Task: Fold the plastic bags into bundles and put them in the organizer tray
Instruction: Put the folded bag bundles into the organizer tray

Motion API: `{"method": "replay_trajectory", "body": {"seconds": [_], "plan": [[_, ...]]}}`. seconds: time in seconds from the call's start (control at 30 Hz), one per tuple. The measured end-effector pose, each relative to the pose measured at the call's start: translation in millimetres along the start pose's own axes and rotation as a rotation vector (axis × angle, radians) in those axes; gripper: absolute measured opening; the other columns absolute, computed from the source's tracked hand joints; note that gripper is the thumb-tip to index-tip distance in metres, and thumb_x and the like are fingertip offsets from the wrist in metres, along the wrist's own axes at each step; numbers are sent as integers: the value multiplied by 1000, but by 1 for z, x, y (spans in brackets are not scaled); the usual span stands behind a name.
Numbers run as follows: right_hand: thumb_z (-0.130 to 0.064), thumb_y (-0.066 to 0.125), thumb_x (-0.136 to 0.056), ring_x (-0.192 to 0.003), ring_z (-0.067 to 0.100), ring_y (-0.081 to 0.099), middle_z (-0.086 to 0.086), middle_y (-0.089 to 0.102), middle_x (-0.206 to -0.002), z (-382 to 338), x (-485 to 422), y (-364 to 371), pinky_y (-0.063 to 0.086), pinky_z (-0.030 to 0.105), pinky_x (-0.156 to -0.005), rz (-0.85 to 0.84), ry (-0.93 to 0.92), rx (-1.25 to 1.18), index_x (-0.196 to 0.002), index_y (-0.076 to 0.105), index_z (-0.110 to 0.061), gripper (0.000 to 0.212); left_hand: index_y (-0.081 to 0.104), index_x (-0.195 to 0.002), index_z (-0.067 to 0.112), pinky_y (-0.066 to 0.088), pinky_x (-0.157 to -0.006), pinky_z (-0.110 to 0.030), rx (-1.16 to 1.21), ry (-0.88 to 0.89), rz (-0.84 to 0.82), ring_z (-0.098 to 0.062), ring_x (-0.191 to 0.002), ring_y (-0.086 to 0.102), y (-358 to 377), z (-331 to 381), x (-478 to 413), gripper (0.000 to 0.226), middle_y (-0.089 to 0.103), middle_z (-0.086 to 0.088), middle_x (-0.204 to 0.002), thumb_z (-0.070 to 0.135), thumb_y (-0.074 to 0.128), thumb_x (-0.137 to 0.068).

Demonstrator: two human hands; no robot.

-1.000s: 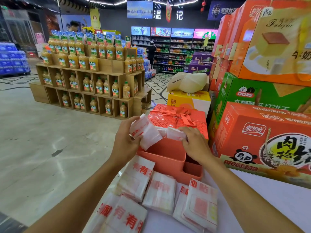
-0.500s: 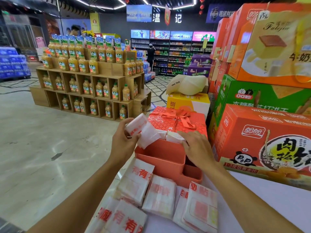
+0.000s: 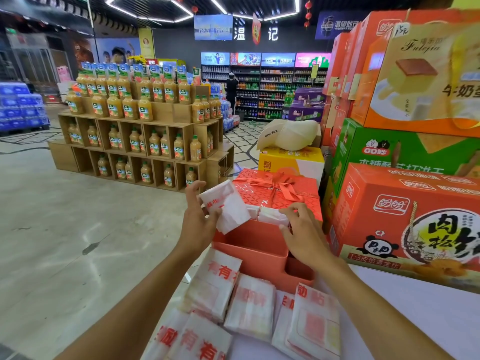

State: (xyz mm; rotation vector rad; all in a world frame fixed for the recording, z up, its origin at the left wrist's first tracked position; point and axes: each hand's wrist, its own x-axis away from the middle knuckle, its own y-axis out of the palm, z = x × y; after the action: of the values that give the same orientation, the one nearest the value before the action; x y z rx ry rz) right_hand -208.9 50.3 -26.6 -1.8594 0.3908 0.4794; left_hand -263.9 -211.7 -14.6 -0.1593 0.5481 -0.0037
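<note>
An orange organizer tray [image 3: 255, 252] stands on the white table [image 3: 428, 307]. My left hand [image 3: 198, 222] grips a folded white plastic bag bundle [image 3: 228, 207] with red print, held tilted over the tray's left rim. My right hand [image 3: 301, 229] pinches the white bundles [image 3: 271, 216] standing in the tray's back compartment. Several flattened white bags with red characters [image 3: 218, 284] lie on the table in front of the tray.
A red gift box with a ribbon [image 3: 278, 192] sits right behind the tray. Stacked orange and green cartons [image 3: 405, 203] wall off the right side. A wooden shelf of juice bottles [image 3: 140, 141] stands across the open floor to the left.
My left hand has lifted its bundle slightly and turned it more upright over the tray. My right hand stays on the bundles in the tray, its fingers now pinching them.
</note>
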Motion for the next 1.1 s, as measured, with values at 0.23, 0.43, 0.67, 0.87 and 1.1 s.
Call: {"method": "replay_trajectory", "body": {"seconds": [0.23,0.43,0.67,0.87,1.1], "plan": [[-92,41,-78,-155,11,-1,-13,6,-168,-12,15,-10,6,40,-126,-304,-39,-45,-163,11,-30,109,60,-111,24,58,-80,-26,-176,156,-45,-3,-111,57,-3,0,-17,21,58,10,-119,14,69,-94],[-104,27,-67,-152,9,-23,-9,-18,-168,-13,14,-13,-9,36,-124,-477,-77,119,-162,-12,-24,130,25,-145,33,58,-71,-19,-23,16,-182,-4,-109,64,-3,0,-29,87,51,19,-120,-6,74,-84],[-104,17,-68,-150,11,-30,-10,-26,-165,-12,13,-8,-11,40,-125,-514,-81,146,-160,-18,-24,127,64,-121,25,62,-87,-38,-47,-56,-231,-13,-108,67,11,-14,-47,43,71,9,-112,2,76,-87],[-101,21,-73,-150,9,-29,-10,-20,-168,-11,16,-4,-10,41,-125,-497,-59,100,-161,-13,-25,121,63,-132,19,61,-88,-36,-36,-80,-259,-12,-109,69,23,-18,-63,50,73,6,-116,0,74,-88],[-103,16,-68,-151,7,-27,-9,-15,-169,-12,18,2,-14,36,-123,-448,-45,49,-162,-9,-26,124,66,-123,18,62,-86,-35,-29,11,-278,-13,-103,72,33,-15,-72,46,75,1,-110,-4,77,-83]]}}
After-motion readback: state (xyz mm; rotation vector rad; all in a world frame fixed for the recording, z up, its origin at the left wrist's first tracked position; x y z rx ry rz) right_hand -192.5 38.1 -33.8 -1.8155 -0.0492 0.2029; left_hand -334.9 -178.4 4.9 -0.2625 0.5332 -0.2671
